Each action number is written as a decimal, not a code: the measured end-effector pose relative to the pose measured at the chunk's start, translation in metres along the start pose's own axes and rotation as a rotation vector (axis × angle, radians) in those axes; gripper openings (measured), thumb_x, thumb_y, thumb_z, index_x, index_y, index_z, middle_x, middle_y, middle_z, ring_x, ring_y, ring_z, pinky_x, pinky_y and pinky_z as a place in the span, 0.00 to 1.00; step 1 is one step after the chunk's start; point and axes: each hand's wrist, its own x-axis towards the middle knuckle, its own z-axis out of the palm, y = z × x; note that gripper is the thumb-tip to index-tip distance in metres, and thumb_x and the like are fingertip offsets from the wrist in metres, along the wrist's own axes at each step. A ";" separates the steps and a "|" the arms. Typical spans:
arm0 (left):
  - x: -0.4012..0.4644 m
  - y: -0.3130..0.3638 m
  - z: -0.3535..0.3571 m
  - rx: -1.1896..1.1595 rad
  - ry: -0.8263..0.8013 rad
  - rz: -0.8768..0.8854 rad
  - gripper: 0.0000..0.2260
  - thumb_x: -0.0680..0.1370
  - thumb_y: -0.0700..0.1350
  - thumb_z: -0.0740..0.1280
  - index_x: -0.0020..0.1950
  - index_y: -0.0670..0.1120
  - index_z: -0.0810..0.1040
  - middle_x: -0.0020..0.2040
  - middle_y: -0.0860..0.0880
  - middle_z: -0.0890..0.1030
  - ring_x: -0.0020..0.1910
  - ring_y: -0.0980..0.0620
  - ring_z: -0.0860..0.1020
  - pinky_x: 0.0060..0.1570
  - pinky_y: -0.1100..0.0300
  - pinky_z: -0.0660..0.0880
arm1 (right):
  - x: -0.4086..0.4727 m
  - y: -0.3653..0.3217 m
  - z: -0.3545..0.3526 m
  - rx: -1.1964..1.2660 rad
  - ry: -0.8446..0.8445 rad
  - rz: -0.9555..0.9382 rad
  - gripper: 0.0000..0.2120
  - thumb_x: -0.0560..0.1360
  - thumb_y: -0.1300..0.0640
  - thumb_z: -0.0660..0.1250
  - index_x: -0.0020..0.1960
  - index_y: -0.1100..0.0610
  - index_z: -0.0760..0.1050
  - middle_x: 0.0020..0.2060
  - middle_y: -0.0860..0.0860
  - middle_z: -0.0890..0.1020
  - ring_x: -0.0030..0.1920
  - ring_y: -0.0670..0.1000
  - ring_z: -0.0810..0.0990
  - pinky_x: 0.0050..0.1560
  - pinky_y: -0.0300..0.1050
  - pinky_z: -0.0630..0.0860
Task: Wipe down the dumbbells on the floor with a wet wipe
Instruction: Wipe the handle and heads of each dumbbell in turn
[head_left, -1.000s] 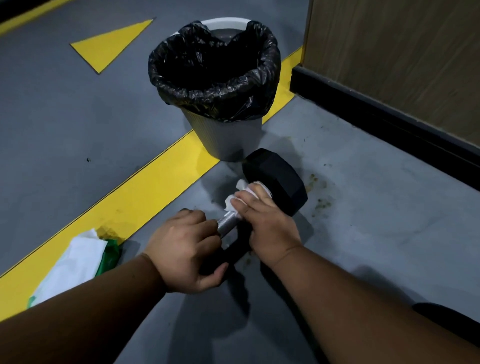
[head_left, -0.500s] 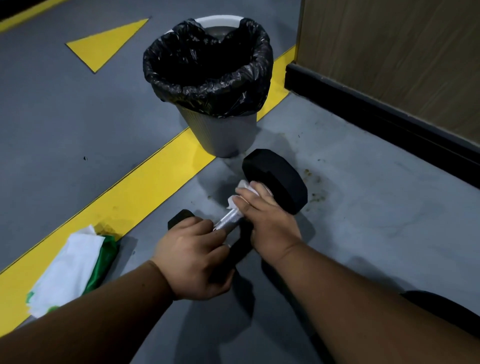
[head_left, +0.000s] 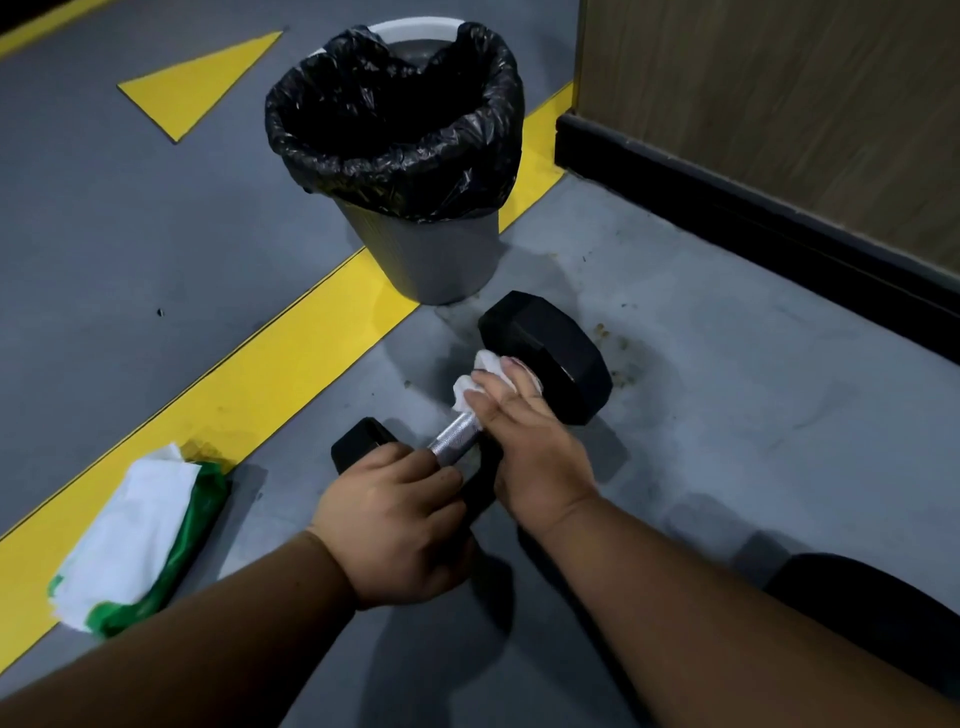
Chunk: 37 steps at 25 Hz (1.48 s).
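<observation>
The right hand (head_left: 524, 441) rubs the wipe (head_left: 483, 376) wrapped around the dumbbell (head_left: 545, 358) bar while the left hand (head_left: 395, 525) grips the near end; next comes sliding along the bar.

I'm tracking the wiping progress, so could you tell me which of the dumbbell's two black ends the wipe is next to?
The far end, nearest the bin. The right hand presses the wipe beside it; the left hand covers the near end.

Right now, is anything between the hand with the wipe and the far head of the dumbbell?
Nothing visible. The right hand already presses the wet wipe on the handle right beside the far head. The trash bin stands beyond it, apart.
</observation>
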 end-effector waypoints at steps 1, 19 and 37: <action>-0.001 0.001 0.001 0.001 -0.001 0.000 0.12 0.72 0.52 0.69 0.33 0.47 0.74 0.34 0.48 0.73 0.34 0.44 0.70 0.37 0.55 0.66 | -0.007 -0.009 0.006 0.044 -0.036 -0.025 0.33 0.74 0.67 0.59 0.78 0.53 0.66 0.80 0.47 0.60 0.80 0.39 0.45 0.79 0.42 0.55; -0.001 0.001 -0.001 0.000 -0.003 -0.017 0.11 0.71 0.52 0.70 0.34 0.47 0.77 0.36 0.48 0.76 0.36 0.44 0.73 0.40 0.55 0.68 | -0.016 0.007 0.012 0.129 -0.071 -0.233 0.42 0.77 0.70 0.60 0.79 0.35 0.53 0.81 0.39 0.55 0.79 0.44 0.60 0.77 0.47 0.64; 0.002 -0.023 -0.021 -0.204 -0.288 0.107 0.10 0.74 0.54 0.69 0.42 0.48 0.82 0.40 0.49 0.78 0.39 0.43 0.76 0.39 0.52 0.71 | -0.009 0.009 0.001 0.302 0.180 -0.090 0.41 0.67 0.83 0.56 0.74 0.54 0.72 0.76 0.27 0.56 0.79 0.51 0.63 0.78 0.46 0.59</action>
